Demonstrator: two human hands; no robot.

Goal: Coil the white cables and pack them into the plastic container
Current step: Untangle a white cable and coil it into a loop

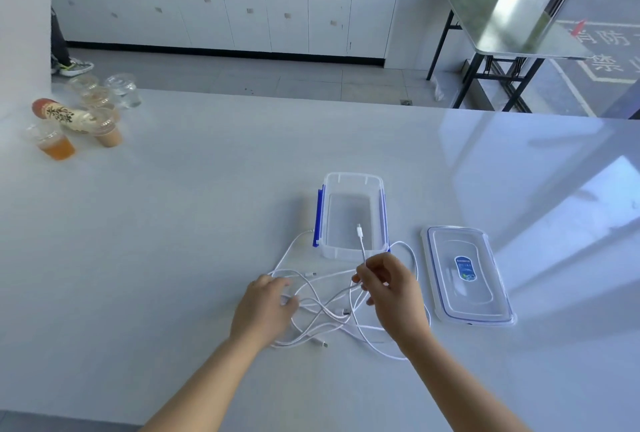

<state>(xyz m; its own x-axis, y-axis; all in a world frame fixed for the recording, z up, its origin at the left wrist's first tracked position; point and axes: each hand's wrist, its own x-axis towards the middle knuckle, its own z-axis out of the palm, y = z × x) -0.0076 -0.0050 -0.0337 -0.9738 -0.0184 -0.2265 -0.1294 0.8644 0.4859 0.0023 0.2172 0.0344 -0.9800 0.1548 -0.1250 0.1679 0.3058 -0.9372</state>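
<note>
Your left hand lies over the near-left part of the cables, fingers loosely spread and resting on the strands. I cannot tell whether any strand is actually gripped. Judgement: it is there to pin the tangle so it does not drag along when one strand is drawn out.

Your right hand is raised just above the tangle. Thumb and fingertips pinch one of the cables a little below its plug, and the other fingers are curled. The plug sticks up and away from you, in front of the container's near wall. Judgement: holding a free end is the sensible start for a coil, since the rest can be fed from there.

Cables: several white strands, looped and crossing on the table, just in front of the container. One loop runs up to its left blue latch, another passes its near-right corner. None coiled, none packed.

Container: open, nothing inside, latches down at both long sides. Lid lies flat just to its right, clear of the mouth, so the coils can go straight in.

Stage: separating the first cable. Risk: the crossings near the middle may snag as it comes free.

Cups stand far left, well apart.
</note>
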